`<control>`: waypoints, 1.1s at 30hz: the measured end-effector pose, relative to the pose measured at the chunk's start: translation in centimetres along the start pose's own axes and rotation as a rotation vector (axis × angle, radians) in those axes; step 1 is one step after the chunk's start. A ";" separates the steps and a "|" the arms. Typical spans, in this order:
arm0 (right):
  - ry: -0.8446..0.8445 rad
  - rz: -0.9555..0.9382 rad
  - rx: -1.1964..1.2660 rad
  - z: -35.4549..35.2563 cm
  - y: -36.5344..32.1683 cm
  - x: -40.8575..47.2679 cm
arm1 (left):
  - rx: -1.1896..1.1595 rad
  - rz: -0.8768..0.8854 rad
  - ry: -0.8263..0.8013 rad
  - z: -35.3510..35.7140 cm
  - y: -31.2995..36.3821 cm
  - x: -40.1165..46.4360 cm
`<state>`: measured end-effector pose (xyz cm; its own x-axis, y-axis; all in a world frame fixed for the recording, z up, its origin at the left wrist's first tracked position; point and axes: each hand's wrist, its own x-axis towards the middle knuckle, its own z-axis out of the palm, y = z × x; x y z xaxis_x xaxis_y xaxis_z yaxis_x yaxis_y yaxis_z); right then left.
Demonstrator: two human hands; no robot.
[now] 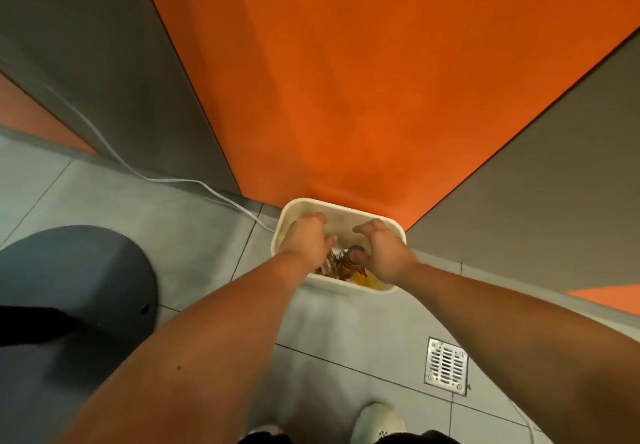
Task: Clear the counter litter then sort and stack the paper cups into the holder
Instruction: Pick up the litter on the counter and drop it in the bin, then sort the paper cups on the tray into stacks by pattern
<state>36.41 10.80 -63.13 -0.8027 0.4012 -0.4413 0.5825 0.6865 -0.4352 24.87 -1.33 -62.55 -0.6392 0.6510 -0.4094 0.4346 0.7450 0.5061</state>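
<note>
Both hands over white bin (388, 289) on floor, against orange wall. Left hand (308, 239) and right hand (384, 249) spread, fingers apart, holding nothing. Litter (341, 265) lies in bin directly beneath, between palms; left slightly nearer.

Bare forearms (214, 322), no sleeves showing, pale shoe (379, 423), dark trouser edge (422, 438)

Metal floor drain (446, 366) in grey tiles; white cable (180, 180); orange wall panel (346, 79).

Both hands' fingers (320, 219) hide much of the bin's (346, 286) litter (346, 263).
</note>
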 end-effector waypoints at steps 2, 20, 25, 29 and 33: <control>0.034 -0.027 0.022 -1.7 -1.1 -1.2 | -0.020 0.016 0.040 -1.7 0.8 -0.8; 0.263 -0.318 0.102 -30.5 -22.4 -20.8 | -0.127 0.076 0.403 -34.3 17.1 -22.2; 0.299 -0.464 0.097 -37.1 -28.0 -25.0 | -0.203 0.010 0.579 -41.3 20.4 -29.5; 0.269 -0.588 0.075 -39.7 -33.1 -27.6 | -0.188 -0.064 0.721 -45.3 20.4 -36.0; 0.191 -0.707 0.075 -39.6 -38.4 -29.2 | -0.197 -0.143 0.823 -47.8 17.5 -42.4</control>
<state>32.34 -3.29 -2.46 -0.9942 -0.0186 0.1059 -0.0807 0.7796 -0.6210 29.27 -22.87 -0.07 -0.9694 0.1834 0.1634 0.2457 0.7233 0.6454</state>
